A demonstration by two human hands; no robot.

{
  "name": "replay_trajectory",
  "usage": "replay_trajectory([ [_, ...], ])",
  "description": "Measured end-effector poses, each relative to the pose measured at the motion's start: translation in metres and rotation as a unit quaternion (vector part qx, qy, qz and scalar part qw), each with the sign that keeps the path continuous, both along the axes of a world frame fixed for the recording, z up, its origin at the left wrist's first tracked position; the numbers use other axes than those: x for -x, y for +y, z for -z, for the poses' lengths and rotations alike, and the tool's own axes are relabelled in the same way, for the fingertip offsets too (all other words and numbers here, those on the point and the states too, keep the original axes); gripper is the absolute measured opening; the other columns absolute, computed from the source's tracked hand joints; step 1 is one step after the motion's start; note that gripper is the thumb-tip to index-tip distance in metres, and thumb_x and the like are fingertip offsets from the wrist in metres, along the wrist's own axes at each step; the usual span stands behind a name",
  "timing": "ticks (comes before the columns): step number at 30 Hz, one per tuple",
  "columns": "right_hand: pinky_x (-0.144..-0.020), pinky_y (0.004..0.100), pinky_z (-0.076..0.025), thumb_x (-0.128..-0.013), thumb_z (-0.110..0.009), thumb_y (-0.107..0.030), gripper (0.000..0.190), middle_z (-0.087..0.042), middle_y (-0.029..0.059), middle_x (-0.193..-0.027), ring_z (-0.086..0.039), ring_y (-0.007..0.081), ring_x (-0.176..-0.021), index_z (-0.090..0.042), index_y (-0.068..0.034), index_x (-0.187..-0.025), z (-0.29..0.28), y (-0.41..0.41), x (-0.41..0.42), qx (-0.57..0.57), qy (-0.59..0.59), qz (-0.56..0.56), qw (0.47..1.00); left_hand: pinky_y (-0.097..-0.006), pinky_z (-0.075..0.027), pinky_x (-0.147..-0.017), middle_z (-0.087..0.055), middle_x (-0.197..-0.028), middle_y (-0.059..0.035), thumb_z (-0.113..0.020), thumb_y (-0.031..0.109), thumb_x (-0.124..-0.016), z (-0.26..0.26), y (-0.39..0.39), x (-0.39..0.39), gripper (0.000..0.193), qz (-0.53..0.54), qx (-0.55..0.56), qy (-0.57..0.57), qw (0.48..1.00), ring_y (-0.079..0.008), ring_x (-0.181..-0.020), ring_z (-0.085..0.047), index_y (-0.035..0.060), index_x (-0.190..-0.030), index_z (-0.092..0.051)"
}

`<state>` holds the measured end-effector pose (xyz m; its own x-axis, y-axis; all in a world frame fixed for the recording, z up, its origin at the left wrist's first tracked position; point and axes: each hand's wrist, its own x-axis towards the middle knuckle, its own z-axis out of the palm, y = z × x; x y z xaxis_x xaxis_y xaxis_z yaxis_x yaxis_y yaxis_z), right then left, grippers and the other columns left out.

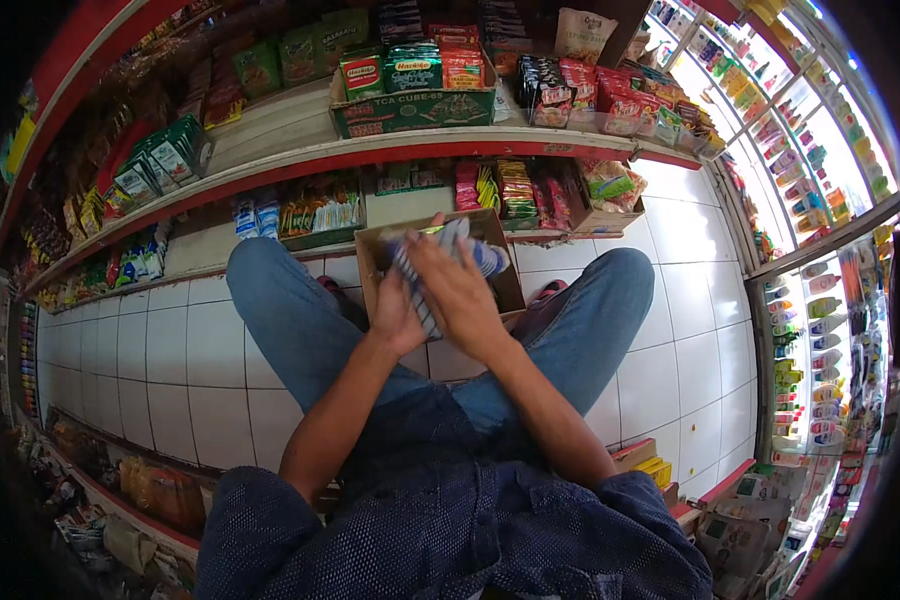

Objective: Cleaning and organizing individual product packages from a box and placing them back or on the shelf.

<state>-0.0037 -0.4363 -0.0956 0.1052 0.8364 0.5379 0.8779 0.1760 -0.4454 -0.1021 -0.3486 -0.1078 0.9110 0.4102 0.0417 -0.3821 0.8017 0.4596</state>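
Observation:
Both my hands are together between my knees, over an open cardboard box [510, 289] on the floor. My left hand [397, 311] grips a striped blue, white and grey cloth [487, 257] from the left side. Across the cloth's top lies my right hand [454, 296], its fingers pressed against it. Motion blurs the cloth, and a small yellow-green patch shows near the fingertips. Whether something is wrapped inside cannot be seen. The hands and cloth hide much of the box's inside.
Ahead runs a shelf [420, 154] with a green carton [420, 112] of seasoning packets. Below stand boxes of sachets [517, 195] and a carton of bagged goods [607, 217]. A glass display case [817, 270] is at right. My jeans-clad knees flank the box on white floor tiles [217, 352].

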Motion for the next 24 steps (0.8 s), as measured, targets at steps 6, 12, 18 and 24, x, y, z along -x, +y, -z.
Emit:
replay_trajectory([
  [6, -0.119, 0.054, -0.027, -0.089, -0.058, -0.003, 0.053, -0.046, 0.0163, -0.15, -0.039, 0.0303, -0.144, -0.049, -0.004, -0.141, 0.0, -0.013, 0.013, 0.022, 0.023, -0.012, 0.999, -0.0393, -0.036, -0.116, -0.035, -0.16, -0.011, -0.032, 0.037, -0.107, 0.009, 0.018, 0.003, 0.059, -0.034, 0.052, -0.019, 0.998, -0.0223, -0.139, -0.044, 0.0064, -0.157, -0.027],
  [12, -0.116, 0.0458, -0.034, -0.095, -0.052, -0.001, 0.045, -0.053, 0.0178, -0.141, -0.048, 0.0342, -0.136, -0.048, -0.002, -0.14, -0.003, -0.027, -0.003, 0.07, 0.181, -0.101, 0.976, -0.0425, -0.042, -0.111, -0.048, -0.15, -0.017, -0.041, 0.025, -0.104, -0.003, 0.016, 0.001, 0.053, -0.071, 0.102, 0.006, 0.992, -0.0268, -0.128, -0.054, -0.0027, -0.15, -0.036],
  [18, -0.088, 0.0292, -0.045, -0.106, -0.048, -0.01, 0.027, -0.063, 0.013, -0.104, -0.058, 0.0145, -0.096, -0.051, 0.002, -0.13, 0.0, -0.033, -0.018, 0.022, 0.443, -0.031, 0.896, -0.0385, -0.049, -0.103, -0.061, -0.13, -0.0126, -0.057, 0.02, -0.103, 0.022, 0.034, 0.001, 0.038, -0.124, 0.106, 0.025, 0.986, -0.0239, -0.121, -0.059, 0.0033, -0.136, -0.052],
  [24, -0.086, 0.0297, -0.048, -0.105, -0.046, -0.007, 0.027, -0.064, 0.0144, -0.107, -0.06, 0.0173, -0.095, -0.053, 0.001, -0.13, -0.006, -0.033, -0.024, -0.109, 0.363, 0.166, 0.911, -0.0367, -0.051, -0.098, -0.066, -0.12, -0.0065, -0.062, 0.023, -0.101, 0.017, 0.026, -0.002, 0.032, -0.192, -0.049, 0.214, 0.957, -0.016, -0.113, -0.063, 0.0068, -0.129, -0.058],
])
